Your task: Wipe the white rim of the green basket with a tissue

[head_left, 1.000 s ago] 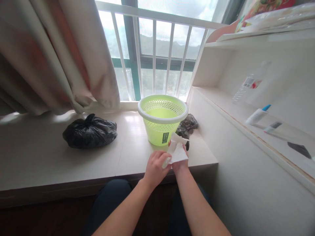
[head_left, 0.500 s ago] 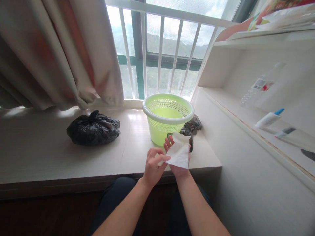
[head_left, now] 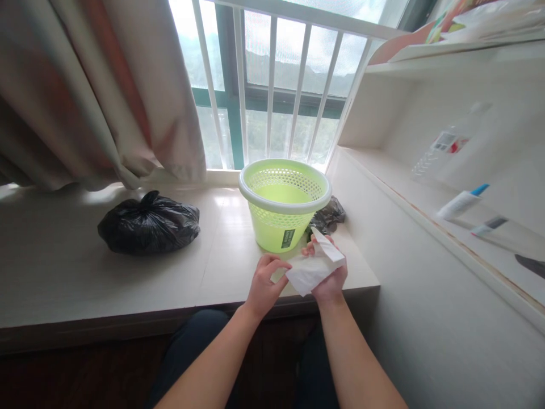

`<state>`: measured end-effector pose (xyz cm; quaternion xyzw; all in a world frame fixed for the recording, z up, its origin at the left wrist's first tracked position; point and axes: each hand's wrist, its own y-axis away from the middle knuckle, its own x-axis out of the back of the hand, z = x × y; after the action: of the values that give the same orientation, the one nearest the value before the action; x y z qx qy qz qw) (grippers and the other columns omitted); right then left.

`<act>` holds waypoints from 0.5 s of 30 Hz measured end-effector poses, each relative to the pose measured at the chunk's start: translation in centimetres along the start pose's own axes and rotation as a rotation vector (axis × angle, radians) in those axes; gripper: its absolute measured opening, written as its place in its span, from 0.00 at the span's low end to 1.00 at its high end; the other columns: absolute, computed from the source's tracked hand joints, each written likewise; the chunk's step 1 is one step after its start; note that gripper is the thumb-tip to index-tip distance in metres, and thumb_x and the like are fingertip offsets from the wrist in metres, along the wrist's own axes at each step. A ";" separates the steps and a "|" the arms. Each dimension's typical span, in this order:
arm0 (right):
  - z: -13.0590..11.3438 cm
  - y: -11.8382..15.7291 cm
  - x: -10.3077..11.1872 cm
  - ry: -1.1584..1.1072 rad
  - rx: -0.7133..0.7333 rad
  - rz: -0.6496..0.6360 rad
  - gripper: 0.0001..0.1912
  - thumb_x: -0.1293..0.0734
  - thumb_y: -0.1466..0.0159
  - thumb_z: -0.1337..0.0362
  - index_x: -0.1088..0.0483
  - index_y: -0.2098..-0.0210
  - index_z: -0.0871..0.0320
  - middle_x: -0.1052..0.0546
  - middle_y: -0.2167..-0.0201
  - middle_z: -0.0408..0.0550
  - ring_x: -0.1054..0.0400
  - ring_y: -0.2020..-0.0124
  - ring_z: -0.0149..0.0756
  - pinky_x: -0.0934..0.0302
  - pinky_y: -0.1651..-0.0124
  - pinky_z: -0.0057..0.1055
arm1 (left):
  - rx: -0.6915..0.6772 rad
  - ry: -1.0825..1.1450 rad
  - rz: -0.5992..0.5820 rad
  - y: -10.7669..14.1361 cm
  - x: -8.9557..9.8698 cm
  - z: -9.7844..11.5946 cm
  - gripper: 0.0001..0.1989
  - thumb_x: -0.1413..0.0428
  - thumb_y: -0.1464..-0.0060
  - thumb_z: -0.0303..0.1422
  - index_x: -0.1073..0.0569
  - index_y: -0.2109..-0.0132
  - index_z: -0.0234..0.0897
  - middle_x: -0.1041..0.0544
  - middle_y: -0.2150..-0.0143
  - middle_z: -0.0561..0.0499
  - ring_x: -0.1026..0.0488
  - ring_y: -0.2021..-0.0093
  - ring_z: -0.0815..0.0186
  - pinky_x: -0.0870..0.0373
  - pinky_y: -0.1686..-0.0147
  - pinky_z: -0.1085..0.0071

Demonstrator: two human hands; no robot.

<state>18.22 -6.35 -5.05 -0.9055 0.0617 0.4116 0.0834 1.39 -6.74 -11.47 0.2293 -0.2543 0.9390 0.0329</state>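
A white tissue (head_left: pixel 313 270) is spread between my two hands, in front of the basket. My left hand (head_left: pixel 266 284) pinches its left edge between thumb and fingers. Under and behind the tissue is my right hand (head_left: pixel 334 278), its curled fingers partly hidden, with the tissue held against it. The light green basket (head_left: pixel 272 224) stands upright on the pale ledge, with a dark label on its front. Crumpled black plastic (head_left: pixel 332 213) lies beside the basket on the right.
A knotted black bag (head_left: pixel 149 224) rests on the ledge (head_left: pixel 217 255) to the left. Behind are a curtain and a barred window. The shelf (head_left: pixel 374 176) on the right holds a clear bottle (head_left: pixel 447 145) and a white tube with a blue cap (head_left: pixel 462 203).
My right hand has moved right, away from my left hand, and turned. The tissue has shifted with it and its upper part is now folded. The view has shifted slightly.
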 end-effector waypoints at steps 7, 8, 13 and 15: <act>1.1 -3.1 -1.0 0.123 0.254 0.087 0.13 0.30 0.38 0.57 0.38 0.62 0.52 0.34 0.65 0.38 0.37 0.66 0.29 0.40 0.61 0.27 | 0.071 0.052 -0.030 -0.2 0.4 0.3 0.20 0.43 0.34 0.46 0.26 0.45 0.35 0.23 0.46 0.46 0.24 0.47 0.66 0.21 0.44 0.60; 1.4 -3.5 -1.2 0.138 0.281 0.090 0.13 0.29 0.39 0.58 0.39 0.63 0.52 0.34 0.65 0.38 0.38 0.65 0.29 0.40 0.60 0.27 | 0.080 0.065 -0.029 -0.3 0.6 0.4 0.19 0.43 0.34 0.46 0.26 0.46 0.35 0.22 0.47 0.46 0.24 0.48 0.66 0.21 0.45 0.61; 2.7 -4.2 -1.0 0.196 0.363 0.089 0.15 0.27 0.42 0.63 0.38 0.65 0.54 0.35 0.64 0.38 0.39 0.61 0.28 0.41 0.53 0.27 | 0.149 0.156 -0.010 -1.5 1.4 1.3 0.19 0.46 0.32 0.47 0.25 0.50 0.34 0.22 0.54 0.49 0.24 0.55 0.70 0.21 0.51 0.66; 3.0 -4.2 -0.6 0.226 0.370 0.081 0.14 0.27 0.40 0.62 0.38 0.65 0.54 0.36 0.64 0.38 0.40 0.62 0.28 0.41 0.54 0.27 | 0.171 0.196 -0.001 -2.2 1.5 1.7 0.21 0.47 0.32 0.48 0.24 0.52 0.33 0.22 0.58 0.50 0.24 0.58 0.71 0.21 0.54 0.67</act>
<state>16.36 -1.61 -6.17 -0.9118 0.1813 0.2922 0.2242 1.10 -5.73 -8.51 0.1386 -0.1687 0.9751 0.0384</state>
